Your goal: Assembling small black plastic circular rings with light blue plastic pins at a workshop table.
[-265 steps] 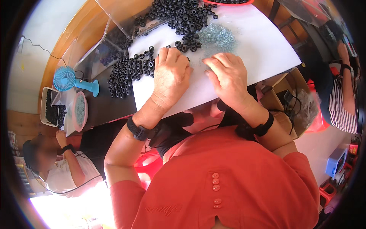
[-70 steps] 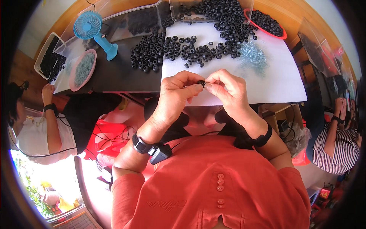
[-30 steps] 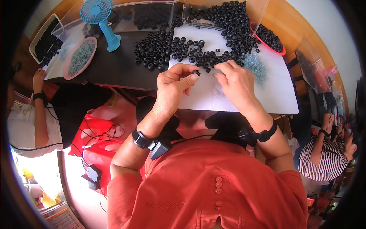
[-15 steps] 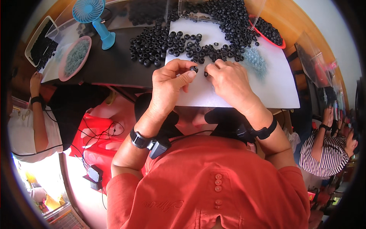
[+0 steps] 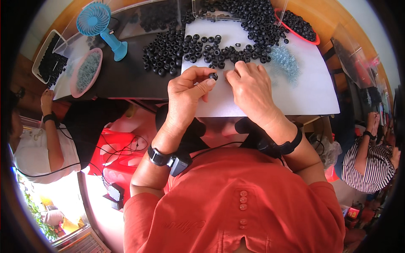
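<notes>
My left hand (image 5: 185, 90) pinches a round black bead-like piece (image 5: 213, 76) between thumb and forefinger, with a small light spot at its end. Just to the right, over the white sheet (image 5: 303, 95), my right hand (image 5: 251, 86) has its fingers curled together, tips pointing toward the left hand. Whatever those fingertips hold is hidden or too small to name. Beyond both hands lie loose round black pieces with holes (image 5: 198, 48). A heap of tiny pale blue-grey pieces (image 5: 284, 63) sits right of my right hand.
A blue fan (image 5: 112, 40) stands at the back left, beside a pink dish (image 5: 100, 67) of tiny grey pieces. At the back right is a red dish (image 5: 317, 41) of black pieces. A clear tray (image 5: 219, 18) stands behind. Other people sit at both sides.
My right hand has shifted slightly left, and the small black piece at its fingertips no longer shows. My left hand keeps its pinch on the round piece. The whole view has tilted a little.
</notes>
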`<action>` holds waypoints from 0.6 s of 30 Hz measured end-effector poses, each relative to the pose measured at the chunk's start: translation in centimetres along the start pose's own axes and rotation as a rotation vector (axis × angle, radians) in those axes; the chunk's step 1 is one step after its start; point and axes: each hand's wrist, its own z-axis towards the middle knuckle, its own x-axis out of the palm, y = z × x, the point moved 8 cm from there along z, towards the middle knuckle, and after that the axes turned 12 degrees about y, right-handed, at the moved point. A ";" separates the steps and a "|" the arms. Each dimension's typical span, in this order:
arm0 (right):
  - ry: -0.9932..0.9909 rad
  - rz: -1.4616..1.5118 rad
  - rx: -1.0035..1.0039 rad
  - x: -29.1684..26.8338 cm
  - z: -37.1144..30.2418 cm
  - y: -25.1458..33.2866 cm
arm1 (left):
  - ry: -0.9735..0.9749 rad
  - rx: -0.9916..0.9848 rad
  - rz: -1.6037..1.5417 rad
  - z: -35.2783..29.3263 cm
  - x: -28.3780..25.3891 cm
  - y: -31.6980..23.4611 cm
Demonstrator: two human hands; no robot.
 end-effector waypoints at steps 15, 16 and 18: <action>-0.133 0.169 -0.014 0.3 -1.1 -0.6 | -0.012 -0.041 0.097 -0.2 0.4 -0.4; -0.136 0.171 -0.011 0.2 -1.0 -0.6 | -0.017 -0.031 0.096 -0.3 0.4 -0.5; -0.124 0.119 0.053 0.3 -0.8 -0.8 | -0.016 -0.039 0.111 -0.2 0.6 -0.6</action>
